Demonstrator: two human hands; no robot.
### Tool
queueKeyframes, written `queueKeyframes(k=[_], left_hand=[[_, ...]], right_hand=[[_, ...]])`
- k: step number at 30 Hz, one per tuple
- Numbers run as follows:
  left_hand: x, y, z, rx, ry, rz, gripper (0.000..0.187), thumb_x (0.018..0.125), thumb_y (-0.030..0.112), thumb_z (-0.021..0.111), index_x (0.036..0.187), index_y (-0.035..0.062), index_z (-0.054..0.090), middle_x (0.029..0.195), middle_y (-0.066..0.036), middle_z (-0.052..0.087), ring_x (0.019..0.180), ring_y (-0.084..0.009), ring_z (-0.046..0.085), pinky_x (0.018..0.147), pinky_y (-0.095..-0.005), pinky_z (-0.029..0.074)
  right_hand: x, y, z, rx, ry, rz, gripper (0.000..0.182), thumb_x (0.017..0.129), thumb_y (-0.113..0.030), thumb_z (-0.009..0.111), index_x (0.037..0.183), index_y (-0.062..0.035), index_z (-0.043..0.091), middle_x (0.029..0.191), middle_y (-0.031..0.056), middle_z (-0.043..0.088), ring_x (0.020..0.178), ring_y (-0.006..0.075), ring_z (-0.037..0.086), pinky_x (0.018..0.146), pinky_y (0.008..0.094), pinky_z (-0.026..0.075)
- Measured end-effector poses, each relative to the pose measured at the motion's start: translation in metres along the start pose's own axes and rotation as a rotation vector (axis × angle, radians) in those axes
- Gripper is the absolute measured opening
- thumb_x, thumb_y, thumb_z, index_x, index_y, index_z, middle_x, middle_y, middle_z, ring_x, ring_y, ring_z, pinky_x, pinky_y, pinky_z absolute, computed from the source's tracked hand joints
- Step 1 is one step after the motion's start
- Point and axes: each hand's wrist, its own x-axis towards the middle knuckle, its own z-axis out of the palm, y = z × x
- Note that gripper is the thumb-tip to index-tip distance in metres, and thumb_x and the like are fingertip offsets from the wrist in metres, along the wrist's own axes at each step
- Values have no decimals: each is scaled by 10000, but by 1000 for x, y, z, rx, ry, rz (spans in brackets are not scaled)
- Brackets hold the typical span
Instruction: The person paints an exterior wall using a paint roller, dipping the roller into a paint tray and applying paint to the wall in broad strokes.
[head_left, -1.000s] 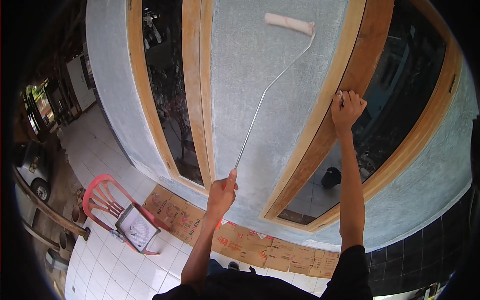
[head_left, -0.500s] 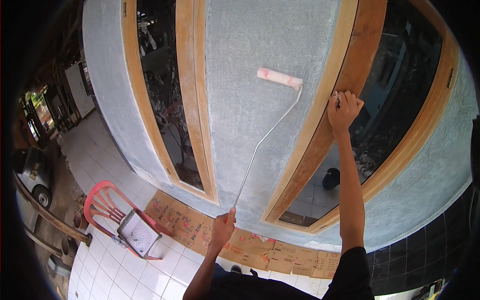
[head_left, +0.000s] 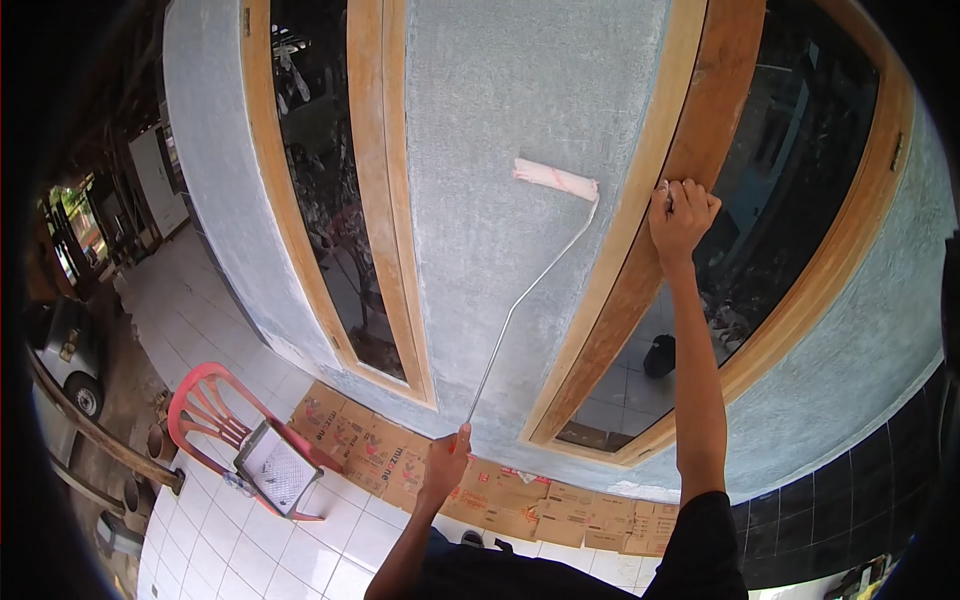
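My left hand is wrapped round the handle end of a paint roller, whose long bent metal rod reaches up to the right. At its top the white roller sleeve with pink marks lies against the grey wall between two wooden frames. My right hand has its fingers curled at the wooden window frame on the right; what they hold, if anything, is hidden.
A red plastic chair bears a paint tray at the lower left. Flattened cardboard lies along the wall's foot on white tiles. Glass panes flank the wall. A vehicle stands at the far left.
The roller sleeve has moved slightly down the wall, and its pink marks have turned. My left hand is slightly lower. My right hand keeps its place at the frame.
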Motion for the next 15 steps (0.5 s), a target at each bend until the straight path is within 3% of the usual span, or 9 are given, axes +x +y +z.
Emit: queueKeyframes(k=[3, 9, 11, 13, 15], left_hand=[[-4, 21, -9, 43, 0, 13, 684, 902, 584, 423, 651, -32, 582, 442, -63, 439, 442, -150, 465, 480, -333, 387], [21, 145, -16, -12, -43, -44, 710, 887, 620, 411, 656, -27, 590, 457, -74, 461, 461, -163, 492, 511, -338, 402], [21, 142, -13, -27, -41, -23, 713, 885, 624, 411, 658, -26, 595, 457, -76, 468, 460, -169, 496, 512, -338, 403], [22, 117, -6, -86, -13, 41, 622, 902, 580, 440, 633, 24, 511, 439, 27, 354, 388, -57, 351, 379, -242, 263], [11, 82, -7, -17, -7, 28, 618, 913, 562, 434, 630, 17, 513, 441, 15, 378, 392, -64, 371, 389, -249, 282]], right_hand=[[2, 4, 2, -4, -8, 8, 59, 718, -65, 635, 698, -41, 584, 633, 39, 454, 598, 195, 459, 652, 338, 307], [0, 4, 2, 1, 20, -18, 48, 711, -61, 636, 726, -32, 601, 681, 49, 510, 622, 200, 481, 657, 346, 316], [-2, 4, 2, 7, 19, -22, 50, 710, -60, 636, 737, -29, 608, 695, 52, 524, 628, 201, 487, 659, 346, 318], [-2, 5, 3, -20, 7, -16, 54, 715, -61, 636, 751, -28, 615, 701, 52, 530, 630, 200, 489, 661, 343, 318], [-2, 5, 3, -15, 15, -15, 51, 720, -62, 635, 749, -27, 614, 702, 50, 531, 629, 198, 489, 662, 342, 317]])
